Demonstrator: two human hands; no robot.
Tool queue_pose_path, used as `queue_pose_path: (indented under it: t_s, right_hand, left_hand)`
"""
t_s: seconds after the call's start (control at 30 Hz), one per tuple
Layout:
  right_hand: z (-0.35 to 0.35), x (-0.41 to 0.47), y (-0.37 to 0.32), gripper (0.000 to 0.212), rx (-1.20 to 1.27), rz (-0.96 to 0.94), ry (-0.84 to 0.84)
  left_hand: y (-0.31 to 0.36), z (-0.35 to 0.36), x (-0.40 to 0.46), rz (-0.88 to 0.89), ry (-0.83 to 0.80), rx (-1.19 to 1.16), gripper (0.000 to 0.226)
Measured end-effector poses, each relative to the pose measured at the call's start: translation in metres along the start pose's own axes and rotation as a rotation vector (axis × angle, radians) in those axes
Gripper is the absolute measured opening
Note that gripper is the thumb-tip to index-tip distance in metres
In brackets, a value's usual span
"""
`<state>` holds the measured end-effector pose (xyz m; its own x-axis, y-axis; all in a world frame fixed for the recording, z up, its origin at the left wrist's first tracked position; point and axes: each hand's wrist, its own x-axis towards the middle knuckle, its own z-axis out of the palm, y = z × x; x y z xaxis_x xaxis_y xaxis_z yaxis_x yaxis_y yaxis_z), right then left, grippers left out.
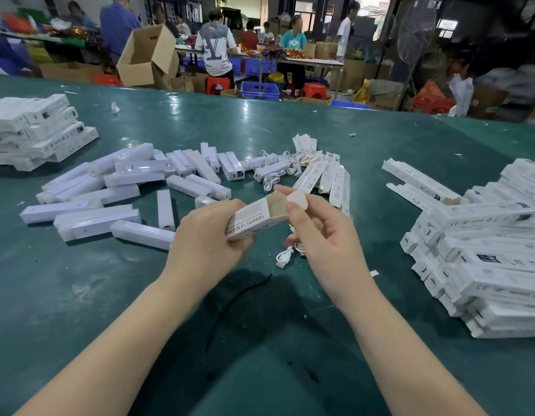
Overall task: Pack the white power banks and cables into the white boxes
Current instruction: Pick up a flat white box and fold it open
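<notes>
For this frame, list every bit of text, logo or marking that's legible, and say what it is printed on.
"SMART" then blurred letters, upside down: on the white box gripped by the left hand.
"CE" marks: on the stacked boxes at right and the stack at left.
Large "LV"-style print: on the back of a seated person's shirt.
Fine print on the flat boxes: too small to read.

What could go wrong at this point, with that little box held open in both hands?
The left hand squeezes the box while the right hand pinches its end flap; too hard a grip might crease the card or tear the flap. The loose cable on the table under the hands could be forgotten. The leaning pile of boxes at right might slide.
</notes>
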<state>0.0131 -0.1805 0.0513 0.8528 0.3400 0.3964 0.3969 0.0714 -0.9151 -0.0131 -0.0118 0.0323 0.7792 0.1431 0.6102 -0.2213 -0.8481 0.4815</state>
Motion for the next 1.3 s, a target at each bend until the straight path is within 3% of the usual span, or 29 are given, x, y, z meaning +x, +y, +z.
queue_pose_path:
  t_s: [0.1, 0.27, 0.4, 0.5, 0.63, 0.73, 0.9, 1.13, 1.3]
  right_hand:
    - [0.001, -0.003, 0.001, 0.03, -0.015, -0.089, -0.001]
    - [0.004, -0.002, 0.003, 0.027, -0.158, -0.163, 0.023]
    - [0.003, -0.002, 0.006, 0.025, -0.245, -0.183, 0.081]
    - [0.006, -0.003, 0.01, 0.017, -0.324, -0.262, 0.151]
    - [0.013, -0.007, 0.012, 0.022, -0.248, -0.243, 0.155]
    - [0.018, -0.01, 0.012, 0.032, -0.17, -0.131, 0.066]
    - [0.025, -0.017, 0.011, 0.046, -0.162, -0.138, -0.063]
    - [0.023, -0.016, 0.012, 0.042, -0.363, -0.228, 0.035]
    - [0.021, -0.018, 0.007, 0.039, -0.183, -0.315, 0.084]
  left_hand:
    - [-0.001, 0.002, 0.0, -0.058, -0.016, -0.043, 0.035]
    - [0.003, -0.002, 0.001, 0.006, -0.018, 0.076, 0.042]
    - [0.003, -0.002, 0.0, 0.016, -0.018, 0.107, 0.016]
    - [0.001, -0.001, -0.001, -0.012, -0.011, 0.117, 0.015]
    - [0.002, 0.003, -0.001, -0.058, -0.021, 0.123, 0.026]
    - [0.0, 0.002, -0.001, -0.094, -0.005, 0.104, 0.015]
    - [0.002, 0.002, 0.001, -0.125, 0.009, 0.094, 0.01]
    - [0.003, -0.001, -0.001, -0.055, 0.025, 0.118, 0.013]
    - [0.009, -0.001, -0.002, 0.0, 0.078, 0.131, 0.011]
